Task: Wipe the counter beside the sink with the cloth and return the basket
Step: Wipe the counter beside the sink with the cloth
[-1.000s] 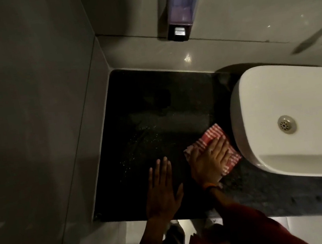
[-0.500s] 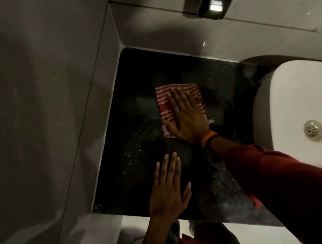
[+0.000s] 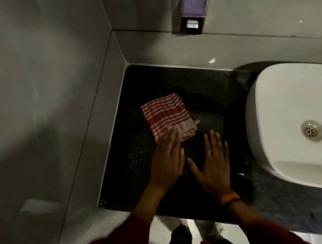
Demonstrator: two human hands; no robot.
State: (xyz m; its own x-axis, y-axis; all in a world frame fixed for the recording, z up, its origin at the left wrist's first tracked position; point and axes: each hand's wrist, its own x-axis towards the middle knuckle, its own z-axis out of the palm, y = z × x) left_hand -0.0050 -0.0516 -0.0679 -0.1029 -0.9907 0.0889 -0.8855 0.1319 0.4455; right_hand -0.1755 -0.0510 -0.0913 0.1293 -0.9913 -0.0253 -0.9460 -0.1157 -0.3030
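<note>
Standing beside the person, I note the cloth (image 3: 168,118) lying flat on the black counter (image 3: 204,99), towards the left wall (image 3: 49,96) and well apart from the sink (image 3: 301,123). The left hand (image 3: 167,160) is spread open, palm down, with only its fingertips (image 3: 170,138) resting on the near edge of the cloth. The right hand (image 3: 213,162) lies flat and open on bare counter just beside it, holding nothing and not touching the cloth. Neither hand is closed on anything.

Risks, in my judgement:
- With so little of the hand on the fabric, a push could slide the fingers over the cloth rather than carry it along, leaving patches unwiped.
- The frayed corner nearest the right hand may fold under or bunch, so the cloth drags unevenly.
- Pale specks and a wet sheen show on the counter near the left hand; a flat palm on that surface may slip.
- The corner where the counter meets the wall is easy to miss.

Condition of the cloth: red with white stripes, folded to a rough rectangle, set at a slant, its layers showing at the far corner, a tasselled fringe loose at the right. Whether it is damp cannot be told.

The basket is not in view, so its return appears outstanding.
</note>
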